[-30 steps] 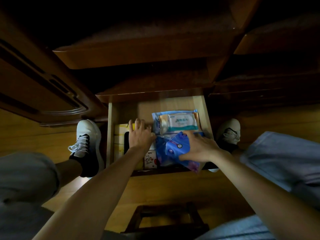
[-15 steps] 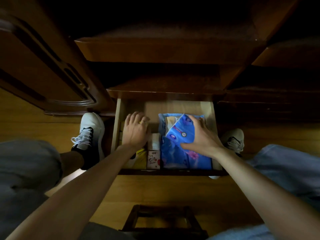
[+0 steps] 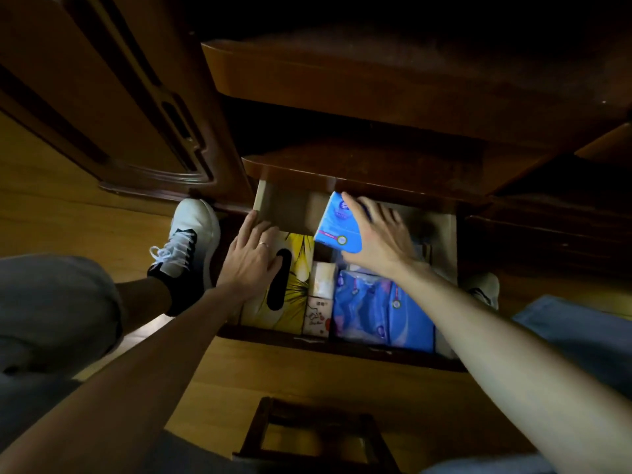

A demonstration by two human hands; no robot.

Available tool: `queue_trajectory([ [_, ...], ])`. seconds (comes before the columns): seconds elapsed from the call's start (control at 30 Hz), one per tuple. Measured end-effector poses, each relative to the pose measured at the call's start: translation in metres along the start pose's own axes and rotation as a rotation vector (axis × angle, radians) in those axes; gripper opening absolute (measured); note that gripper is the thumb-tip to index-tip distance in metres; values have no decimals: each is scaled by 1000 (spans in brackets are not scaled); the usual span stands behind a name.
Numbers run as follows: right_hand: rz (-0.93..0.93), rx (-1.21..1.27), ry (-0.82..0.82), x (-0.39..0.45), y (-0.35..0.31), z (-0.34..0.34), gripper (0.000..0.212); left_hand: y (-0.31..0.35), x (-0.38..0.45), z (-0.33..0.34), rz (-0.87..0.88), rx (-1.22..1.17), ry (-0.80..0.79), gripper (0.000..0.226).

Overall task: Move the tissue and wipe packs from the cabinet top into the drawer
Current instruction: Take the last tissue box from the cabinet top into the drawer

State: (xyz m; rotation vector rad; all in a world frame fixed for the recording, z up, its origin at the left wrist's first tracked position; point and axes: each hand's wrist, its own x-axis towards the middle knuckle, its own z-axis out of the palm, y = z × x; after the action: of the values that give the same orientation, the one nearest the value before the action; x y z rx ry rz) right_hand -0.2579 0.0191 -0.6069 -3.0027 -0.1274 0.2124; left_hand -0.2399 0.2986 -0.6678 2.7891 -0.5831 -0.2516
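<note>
The open wooden drawer [image 3: 444,241] sits below the dark cabinet top [image 3: 376,94]. My right hand [image 3: 379,241] grips a small blue tissue pack [image 3: 337,224], tilted on edge over the drawer's back half. My left hand [image 3: 251,258] lies flat, fingers spread, on a yellow tissue box [image 3: 297,278] with a black oval slot at the drawer's left. Larger blue packs [image 3: 379,309] fill the front right. Two small pale packs [image 3: 319,299] stand between the box and the blue packs. What lies under my right hand is hidden.
A dark wardrobe door [image 3: 102,97] stands to the left. My white shoes [image 3: 191,241] rest on the wooden floor [image 3: 307,381] on both sides of the drawer. A dark wooden stool [image 3: 314,436] is just below, between my knees.
My right hand has lifted the small blue pack up and toward the drawer's back. My left hand has slid toward the left rim, uncovering more of the yellow box.
</note>
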Motion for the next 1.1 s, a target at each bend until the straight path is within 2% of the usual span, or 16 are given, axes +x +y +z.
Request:
queue_trajectory([
  [0.13,83,-12,52,-28,34,-4,109,5,0,3,-31,21,62,65],
  [0.37,163,-116,56,-61,70,-13,113,8,0,0,-39,19,66,66],
  [0.53,267,-108,90,-83,81,-16,114,19,0,-4,-88,-87,85,62],
  [0.67,60,-120,64,-68,54,-10,110,19,2,-7,-96,-135,91,61],
  [0.83,-169,-158,60,-7,-18,8,102,3,-4,-1,-31,-79,101,59],
  [0.93,-180,-156,67,18,-39,22,93,-6,-9,9,9,-51,129,57],
  [1.1,-204,-122,129,20,-27,47,94,-11,-8,21,28,11,127,41],
])
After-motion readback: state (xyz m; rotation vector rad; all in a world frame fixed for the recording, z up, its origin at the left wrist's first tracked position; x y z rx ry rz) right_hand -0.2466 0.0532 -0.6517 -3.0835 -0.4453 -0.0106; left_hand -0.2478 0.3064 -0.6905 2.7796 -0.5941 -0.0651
